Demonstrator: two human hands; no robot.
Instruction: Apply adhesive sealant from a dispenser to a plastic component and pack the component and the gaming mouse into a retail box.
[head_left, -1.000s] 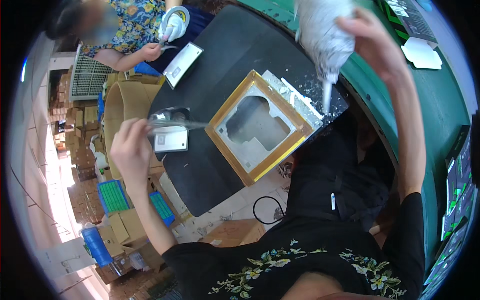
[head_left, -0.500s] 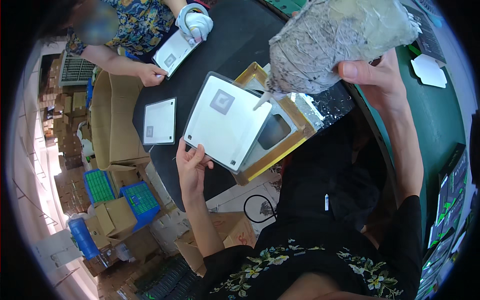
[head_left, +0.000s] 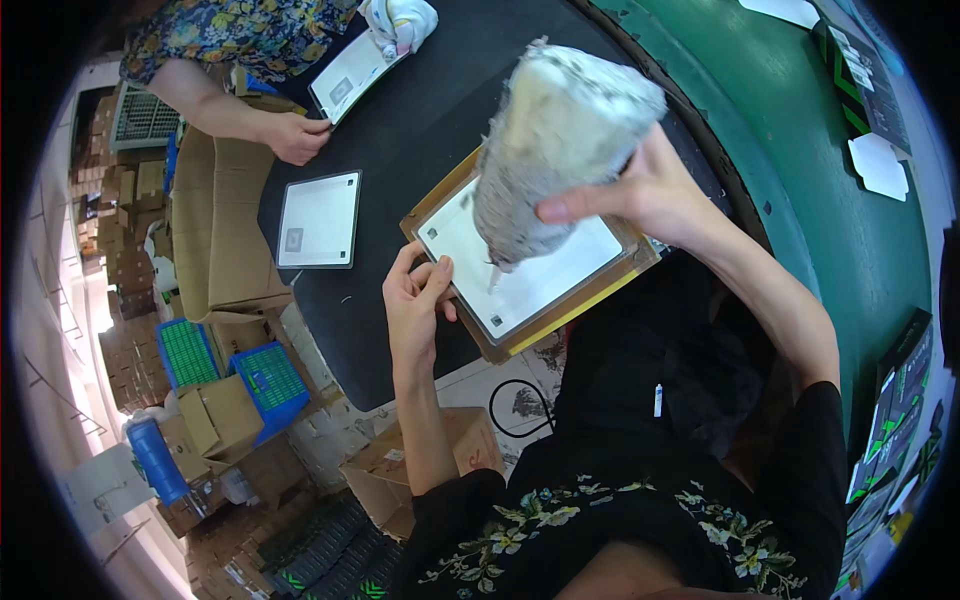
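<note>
Pinching white panel [head_left: 545,288], clasping wrapped bundle [head_left: 560,135]

My left grip [head_left: 412,305] is pinching the white panel's left edge; it's lying over a brown frame [head_left: 580,298] on the black worktop [head_left: 385,320]. My right grip [head_left: 645,195] is clasping the wrapped bundle above, nozzle [head_left: 494,278] pointing down; can't tell if it's touching.
</note>
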